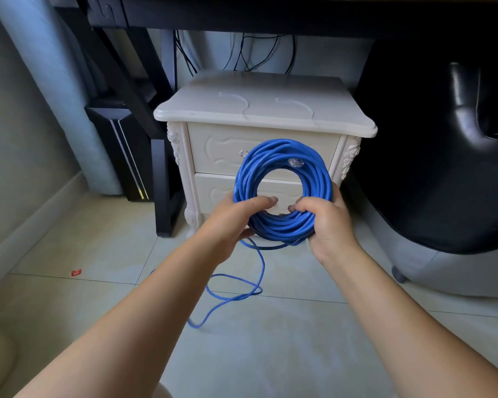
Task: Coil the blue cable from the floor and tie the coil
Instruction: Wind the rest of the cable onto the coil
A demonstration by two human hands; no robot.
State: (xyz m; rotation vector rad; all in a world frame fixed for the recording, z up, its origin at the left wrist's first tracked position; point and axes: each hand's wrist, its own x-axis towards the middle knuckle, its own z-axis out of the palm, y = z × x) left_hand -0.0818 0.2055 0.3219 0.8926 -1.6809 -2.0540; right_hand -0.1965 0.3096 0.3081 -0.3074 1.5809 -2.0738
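The blue coil [282, 152] is held upright above the floor [299, 340], in front of the nightstand [265, 110]. The left hand [236, 218] has its grip clamped on the lower left, the right hand [325, 222] on the lower right. A loose tail [263, 264] trails onto the floor. If either grip slackens during tying, the turns would likely spring apart, and the tail may kink.

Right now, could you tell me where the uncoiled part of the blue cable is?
Left of centre in the head view, the loose cable hangs from the coil and loops on the floor before the white cabinet.
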